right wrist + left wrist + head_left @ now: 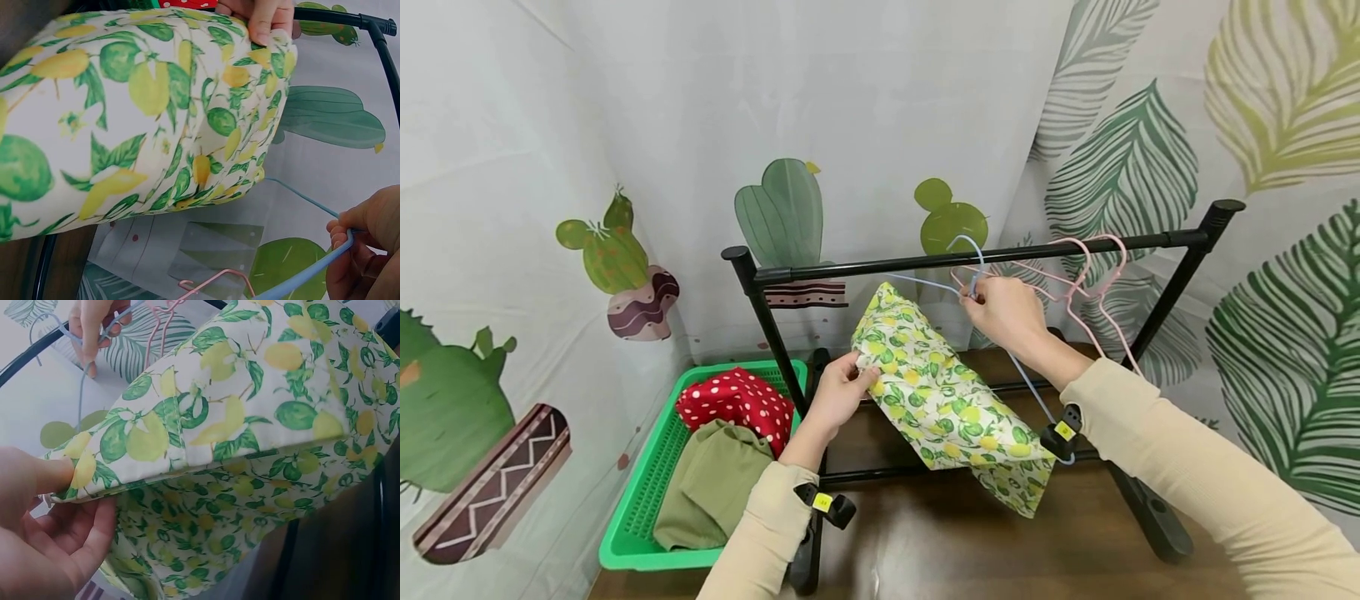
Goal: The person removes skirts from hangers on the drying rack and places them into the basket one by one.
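Observation:
My right hand (1009, 315) pinches a light blue hanger (980, 260) at the neck just below its hook, close to the rack's top bar. Whether the hook bears on the bar, I cannot tell. A lemon-print cloth (936, 392) hangs slantwise in front of the hanger and hides much of it. My left hand (842, 390) pinches the cloth's left edge between thumb and fingers. In the left wrist view, that thumb presses on top of the fabric (219, 406) with fingers underneath. The right wrist view shows one hanger arm running behind the cloth (144, 106).
A black rack (857, 269) stands on a brown wooden table (940, 533). Pink hangers (1086, 267) hang at its right. On the left, a green basket (625, 517) holds a red polka-dot cloth (737, 404) and an olive cloth (711, 483). Printed curtains (865, 83) hang behind.

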The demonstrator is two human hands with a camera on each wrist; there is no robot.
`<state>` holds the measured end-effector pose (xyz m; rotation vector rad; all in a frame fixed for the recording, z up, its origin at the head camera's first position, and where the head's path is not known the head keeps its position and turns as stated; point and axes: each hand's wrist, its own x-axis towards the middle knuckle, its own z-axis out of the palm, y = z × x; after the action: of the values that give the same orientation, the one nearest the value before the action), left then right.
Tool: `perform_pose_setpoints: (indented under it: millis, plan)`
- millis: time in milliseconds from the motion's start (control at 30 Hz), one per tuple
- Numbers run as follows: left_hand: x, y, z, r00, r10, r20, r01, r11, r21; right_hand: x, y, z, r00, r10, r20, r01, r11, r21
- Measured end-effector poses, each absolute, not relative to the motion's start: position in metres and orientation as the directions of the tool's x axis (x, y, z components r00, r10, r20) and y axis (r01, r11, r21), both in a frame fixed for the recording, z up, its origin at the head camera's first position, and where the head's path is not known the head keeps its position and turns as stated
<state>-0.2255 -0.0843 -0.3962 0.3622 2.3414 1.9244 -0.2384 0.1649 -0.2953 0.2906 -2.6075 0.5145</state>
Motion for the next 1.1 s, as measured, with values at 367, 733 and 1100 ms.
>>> perform_pose_setpoints:
  millis: [367, 733, 1100]
  plan:
    - [-0.227, -0.101, -0.378, -0.963, 0.226, 0.149, 0.210, 0.277, 0.938, -0.238, 0.164, -0.298, -0.882, -0.111, 0.459, -0.278, 0.907, -0.316]
    - [-0.219, -0.120, -0.356, -0.957, 0.193, 0.216, 0.276, 0.375, 0.885, -0.239, 0.165, -0.297, -0.893, -0.105, 0.438, -0.257, 0.917, -0.304]
    - [-0.213, -0.137, -0.344, -0.962, 0.143, 0.232, 0.271, 0.415, 0.868, -0.240, 0.163, -0.296, -0.892, -0.100, 0.441, -0.254, 0.917, -0.306]
